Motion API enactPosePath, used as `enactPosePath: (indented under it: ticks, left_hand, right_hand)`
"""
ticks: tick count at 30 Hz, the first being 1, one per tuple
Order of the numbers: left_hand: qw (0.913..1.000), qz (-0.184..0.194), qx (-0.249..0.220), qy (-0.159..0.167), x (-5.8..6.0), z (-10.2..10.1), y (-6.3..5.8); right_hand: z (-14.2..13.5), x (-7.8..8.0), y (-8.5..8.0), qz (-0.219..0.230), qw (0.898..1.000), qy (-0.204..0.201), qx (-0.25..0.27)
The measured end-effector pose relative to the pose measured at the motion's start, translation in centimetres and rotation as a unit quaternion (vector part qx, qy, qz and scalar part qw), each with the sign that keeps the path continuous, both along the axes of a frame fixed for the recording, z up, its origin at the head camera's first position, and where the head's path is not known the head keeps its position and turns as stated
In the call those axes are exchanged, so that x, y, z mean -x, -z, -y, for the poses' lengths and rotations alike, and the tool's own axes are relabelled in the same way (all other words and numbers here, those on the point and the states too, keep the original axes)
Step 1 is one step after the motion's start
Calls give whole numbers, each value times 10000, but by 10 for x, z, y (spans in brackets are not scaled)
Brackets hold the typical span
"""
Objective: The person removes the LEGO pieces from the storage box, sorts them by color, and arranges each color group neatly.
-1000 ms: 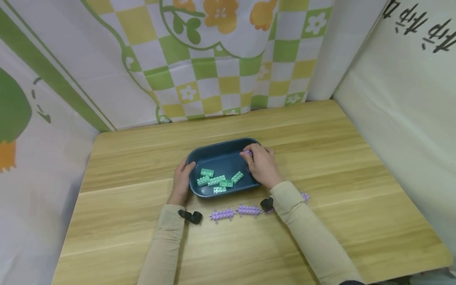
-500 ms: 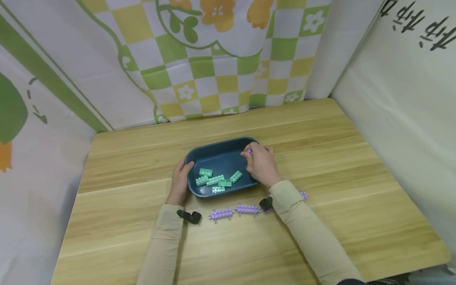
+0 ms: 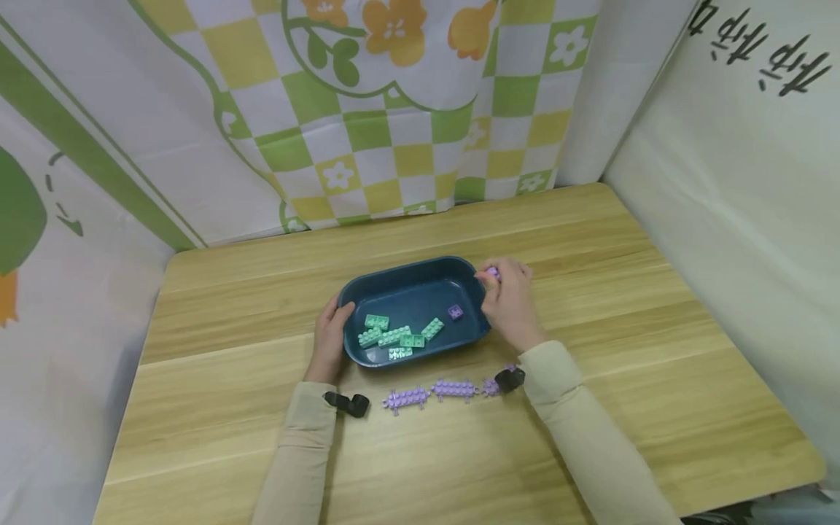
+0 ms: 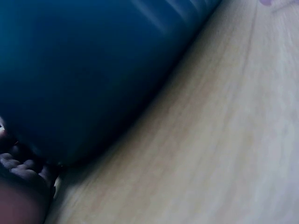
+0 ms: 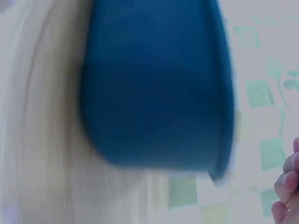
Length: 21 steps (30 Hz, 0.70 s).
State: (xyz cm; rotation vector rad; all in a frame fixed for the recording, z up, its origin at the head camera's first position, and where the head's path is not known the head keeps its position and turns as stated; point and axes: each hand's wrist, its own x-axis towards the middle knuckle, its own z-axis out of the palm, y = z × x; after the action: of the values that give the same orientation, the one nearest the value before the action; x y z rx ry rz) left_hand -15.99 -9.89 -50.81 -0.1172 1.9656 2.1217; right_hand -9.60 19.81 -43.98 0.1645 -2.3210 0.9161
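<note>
My left hand (image 3: pixel 328 339) grips the left end of a dark blue tray (image 3: pixel 407 300), its thumb over the rim. Just beyond the tray's right rim, my right hand (image 3: pixel 513 302) pinches a small purple building brick (image 3: pixel 494 273), mostly hidden by the fingers. Another small purple brick (image 3: pixel 456 312) lies inside at the right. Several green building bricks (image 3: pixel 395 336) are gathered toward the tray's front left. In the right wrist view, curled fingers (image 5: pixel 287 182) show at the right edge, apart from the tray's outer wall (image 5: pixel 154 93). The left wrist view shows mostly tray wall (image 4: pixel 93 70).
Purple studded pieces (image 3: pixel 456 389) lie in a row on the wooden table (image 3: pixel 230 408) in front of the tray. The row's right end is partly hidden by the right wrist camera (image 3: pixel 510 379). A checkered cloth (image 3: pixel 413 160) hangs behind the table.
My right hand has moved right, from inside the tray to past its right rim, with the purple brick between its fingers. The purple brick in the tray is now uncovered. My left hand keeps its grip.
</note>
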Motion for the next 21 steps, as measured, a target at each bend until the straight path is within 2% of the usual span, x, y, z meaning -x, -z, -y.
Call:
enactPosePath:
  ticks: [2, 4, 8, 13, 16, 21]
  left_hand:
    - [10000, 26, 0, 9, 0, 0, 0]
    - [10000, 19, 21, 12, 0, 0, -1]
    - [10000, -35, 62, 43, 1, 0, 0]
    - [9999, -104, 114, 58, 0, -2, 0]
    - [9999, -18, 145, 40, 0, -2, -1]
    - [9999, -16, 108, 24, 1, -1, 1]
  right_hand:
    - [-12, -11, -4, 181, 9996, 118, 154]
    - [-23, -26, -5, 576, 9972, 306, 365]
    - [-46, -59, 0, 1306, 9872, 668, 625]
    - [-72, -96, 14, 1775, 9776, 1032, 470]
    - [-85, -110, 23, 1812, 9749, 1269, 243]
    - [-98, -123, 34, 1664, 9750, 1473, 65]
